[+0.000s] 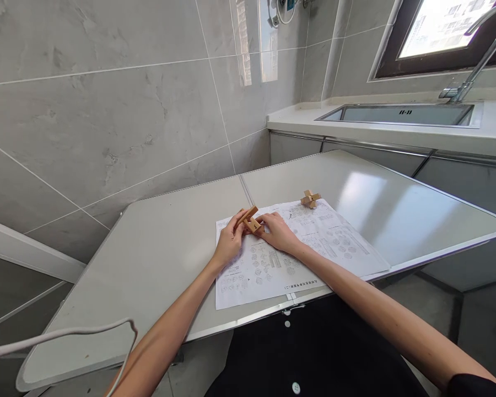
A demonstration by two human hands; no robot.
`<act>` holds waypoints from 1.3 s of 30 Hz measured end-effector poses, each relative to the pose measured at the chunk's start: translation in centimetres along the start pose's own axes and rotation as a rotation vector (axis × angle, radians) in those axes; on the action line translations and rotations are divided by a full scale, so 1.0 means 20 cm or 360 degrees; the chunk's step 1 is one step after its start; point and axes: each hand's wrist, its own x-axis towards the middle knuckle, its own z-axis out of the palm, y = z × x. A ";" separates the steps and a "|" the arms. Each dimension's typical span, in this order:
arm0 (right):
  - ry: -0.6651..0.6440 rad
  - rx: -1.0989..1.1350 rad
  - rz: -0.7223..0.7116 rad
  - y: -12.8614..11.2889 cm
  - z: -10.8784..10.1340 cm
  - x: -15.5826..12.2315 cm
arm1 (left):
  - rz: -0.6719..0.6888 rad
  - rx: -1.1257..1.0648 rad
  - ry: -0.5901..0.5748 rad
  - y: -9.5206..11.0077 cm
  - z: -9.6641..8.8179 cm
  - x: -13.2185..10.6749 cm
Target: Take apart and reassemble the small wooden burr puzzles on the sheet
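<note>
Wooden puzzle pieces (pixel 254 224), light brown notched sticks partly fitted together, sit between my two hands over the printed sheet. My left hand (pixel 230 238) is closed on them from the left, fingers wrapped at their side. From the right, my right hand (pixel 279 231) has its bent fingers closed at the lower right end of the pieces. Fingers hide part of the wood, so how the sticks interlock cannot be made out. Beneath lies a white instruction sheet (pixel 301 270) printed with small diagrams. At its far edge stands an assembled wooden burr puzzle (pixel 310 199).
The pale folding table (pixel 177 248) has a seam across its middle and a metal edge. Grey wall tiles rise behind it. A counter with a sink (pixel 405 114) and faucet (pixel 475 60) stands at the back right. A white cable (pixel 66 332) crosses the lower left near my left forearm.
</note>
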 end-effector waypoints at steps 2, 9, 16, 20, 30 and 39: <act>0.0002 0.0022 0.0022 0.00 0.00 0.00 | 0.0012 0.0020 0.0026 0.01 0.00 0.00; -0.0002 0.0010 0.0060 0.00 0.00 0.00 | 0.0045 0.0121 0.0173 0.03 0.00 -0.01; 0.0263 0.0151 0.0202 0.02 0.00 0.02 | 0.0047 0.0023 0.0187 0.02 0.00 -0.01; 0.0425 0.0724 0.0509 0.02 -0.05 0.03 | -0.0015 -0.0063 0.0177 0.01 0.00 0.00; 0.0030 0.1879 0.0544 -0.03 -0.11 0.04 | -0.0190 -0.0609 -0.0164 0.01 0.00 0.01; -0.0170 0.2112 0.0546 -0.04 -0.13 0.03 | -0.0422 -0.1062 -0.0246 0.07 -0.02 0.00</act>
